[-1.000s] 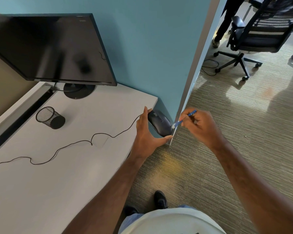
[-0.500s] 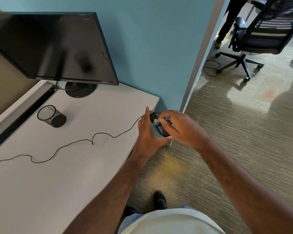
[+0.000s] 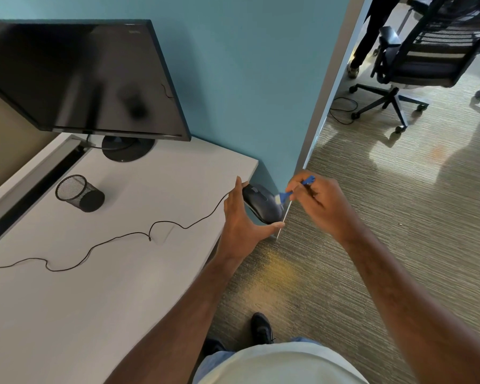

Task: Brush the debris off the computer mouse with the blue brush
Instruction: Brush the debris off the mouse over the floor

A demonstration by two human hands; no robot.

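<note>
Two hands are meeting just right of the frame's centre, past the right-hand corner of the desk point(image 3: 122, 286). The left hand point(image 3: 240, 225) is gripping the computer mouse point(image 3: 262, 202) from its left side, fingers along one flank and thumb curling under the near end, so the mouse is being held tilted in the air over the carpet point(image 3: 372, 245) rather than resting on anything. The right hand point(image 3: 320, 203) is pinching the blue brush point(image 3: 294, 191) by its thin handle, with the pale bristles touching the mouse's right flank.

Judging by its look, the mouse is probably light, hard and smooth-shelled, so it is likely to be slippery under a loose grip; holding it by the two flanks, as now, is leaving the top and buttons free for brushing. Its cable point(image 3: 100, 245) is trailing back across the desk toward the lower left and may be tugging a little. The brush seems very light, with soft bristles that are giving way easily.

White and smooth, the desk is carrying a dark monitor point(image 3: 75, 76) in the upper left and a black mesh cup point(image 3: 79, 192) lying on its side. Behind is standing a teal partition point(image 3: 247, 79); an office chair point(image 3: 427, 51) and someone's legs are showing at the upper right.
</note>
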